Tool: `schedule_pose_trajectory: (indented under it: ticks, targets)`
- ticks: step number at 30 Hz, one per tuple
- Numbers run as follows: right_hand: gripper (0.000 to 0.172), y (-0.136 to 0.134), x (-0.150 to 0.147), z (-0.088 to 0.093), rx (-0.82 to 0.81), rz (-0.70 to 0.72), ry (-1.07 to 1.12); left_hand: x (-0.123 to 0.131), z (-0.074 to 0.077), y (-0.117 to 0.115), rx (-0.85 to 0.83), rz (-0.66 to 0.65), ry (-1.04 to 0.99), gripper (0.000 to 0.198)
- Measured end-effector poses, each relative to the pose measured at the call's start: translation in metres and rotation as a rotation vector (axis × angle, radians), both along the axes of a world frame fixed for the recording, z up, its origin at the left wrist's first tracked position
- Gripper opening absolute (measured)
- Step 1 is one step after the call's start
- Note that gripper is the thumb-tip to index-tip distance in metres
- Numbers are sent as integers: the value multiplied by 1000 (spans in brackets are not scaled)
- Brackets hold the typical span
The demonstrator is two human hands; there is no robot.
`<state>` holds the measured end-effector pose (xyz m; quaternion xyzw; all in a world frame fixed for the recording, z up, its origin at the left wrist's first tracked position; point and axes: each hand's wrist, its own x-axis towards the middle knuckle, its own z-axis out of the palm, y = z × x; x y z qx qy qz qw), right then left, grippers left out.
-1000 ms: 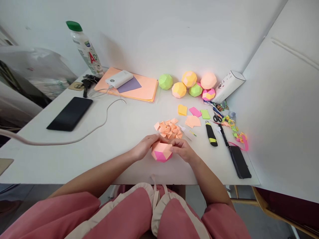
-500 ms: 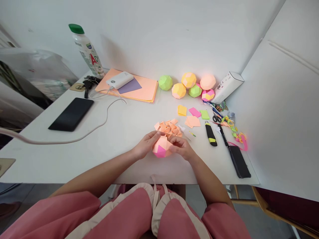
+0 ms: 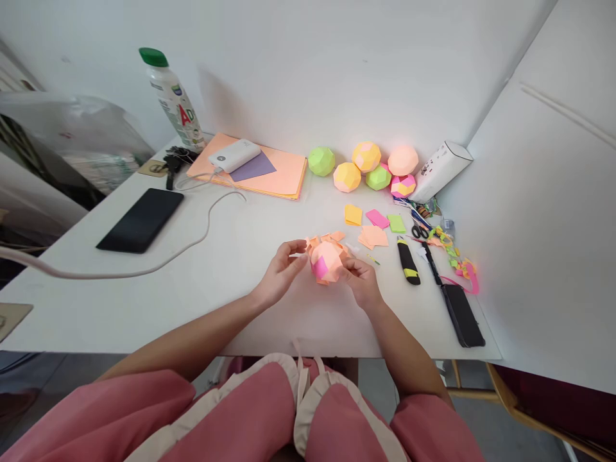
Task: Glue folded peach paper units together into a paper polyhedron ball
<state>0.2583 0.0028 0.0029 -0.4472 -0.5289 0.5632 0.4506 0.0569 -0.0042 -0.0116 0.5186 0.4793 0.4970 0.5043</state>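
Note:
A peach folded-paper ball (image 3: 329, 260) with one pink patch is raised over the near middle of the table. My right hand (image 3: 362, 280) pinches its right side between thumb and fingers. Just left of the ball, my left hand (image 3: 283, 272) has its thumb and fingers apart, with a small gap to the paper. Behind the ball lies a pile of folded peach paper pieces (image 3: 337, 236), partly hidden by it. Small stacks of orange paper (image 3: 353, 215), pink paper (image 3: 377, 219), green paper (image 3: 397, 223) and peach paper (image 3: 374, 236) lie farther back.
Finished paper balls (image 3: 366, 157) stand by the wall beside a white box (image 3: 443, 170). Scissors (image 3: 419, 230), a utility knife (image 3: 408, 260) and a black case (image 3: 462, 314) lie right. Leftward are a tablet (image 3: 140, 220), a white cable (image 3: 192, 242), a power bank (image 3: 235, 156) and a bottle (image 3: 176, 102).
The paper ball has moved up and right and turned, so its pink patch faces left. My left hand has come off it and opened; my right hand still grips it.

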Motion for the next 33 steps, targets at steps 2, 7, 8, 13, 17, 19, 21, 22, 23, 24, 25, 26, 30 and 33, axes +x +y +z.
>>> schedule_pose_trajectory:
  ticks: [2, 7, 8, 13, 17, 19, 21, 22, 23, 24, 25, 26, 30, 33]
  targets:
    - [24, 0, -1, 1, -81, -38, 1, 2, 0, -5, 210, -47, 127, 42]
    - [23, -5, -5, 2, -113, 51, -55, 6, -1, -10, 548, -176, 368, 44]
    - [24, -7, -6, 2, -111, 78, -55, 5, -1, -9, 571, -198, 379, 44]
    - [29, -13, -8, 6, -54, 148, -2, 3, 6, -8, 515, -404, 269, 34]
    - [28, -15, -7, 8, -52, 191, 15, 3, 11, -10, 241, -562, 169, 23]
    - [26, -16, -7, 6, -34, 192, -8, 4, 11, -11, 145, -574, 124, 25]
    - [23, -16, -8, 4, -10, 186, -56, 5, 10, -11, 68, -593, 67, 26]
    - [22, -16, -8, 4, 8, 187, -88, 5, 10, -11, 23, -609, 30, 26]
    - [20, -16, -7, 4, 37, 187, -128, 6, 10, -11, -27, -627, -13, 27]
    - [19, -15, -6, 4, 85, 174, -180, 6, 10, -10, -77, -648, -56, 28]
    - [18, -12, -4, 5, 153, 137, -250, 5, 10, -10, -123, -667, -97, 29]
    - [18, -9, -1, 6, 238, 77, -340, 5, 10, -9, -162, -682, -129, 30]
    - [15, 8, 20, 10, 515, -251, -847, 4, 11, -7, -226, -686, -165, 29]
    - [37, 17, 36, 8, 352, -237, -1188, 3, 11, -6, -211, -656, -174, 29]
